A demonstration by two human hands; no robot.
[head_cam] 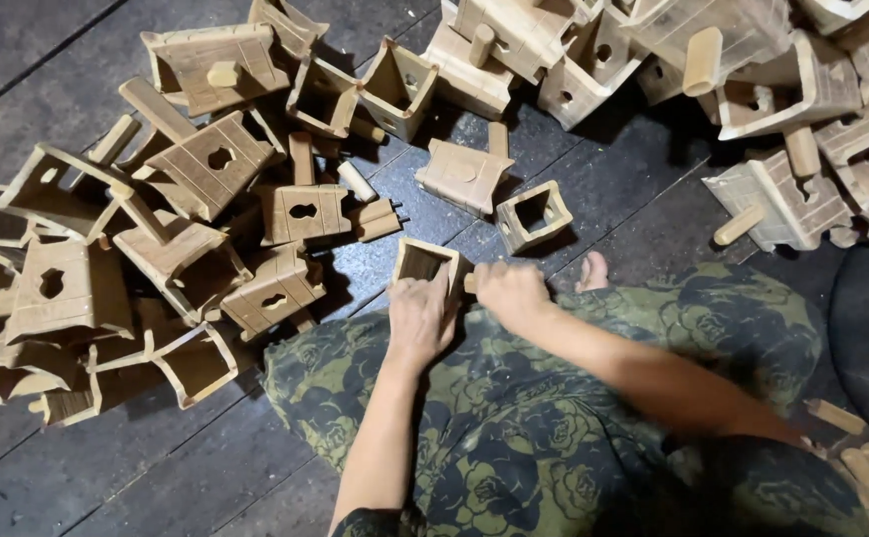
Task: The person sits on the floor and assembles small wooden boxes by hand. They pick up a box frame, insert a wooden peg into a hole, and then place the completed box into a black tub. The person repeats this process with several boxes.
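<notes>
I sit on a dark plank floor with a small open wooden box (422,262) resting on my knee. My left hand (419,318) grips the box's near side. My right hand (510,291) is closed on a short wooden peg at the box's right side; the peg is mostly hidden by the fingers. A similar square wooden box (533,215) lies on the floor just beyond my right hand, next to a flat wooden piece (464,174). My bare toes (591,270) show to the right of the hands.
A big heap of wooden box parts (156,239) fills the left side. Another heap (733,80) spreads across the top and right. Loose wooden pegs (867,462) lie at the lower right. My green patterned clothing (554,418) covers the foreground.
</notes>
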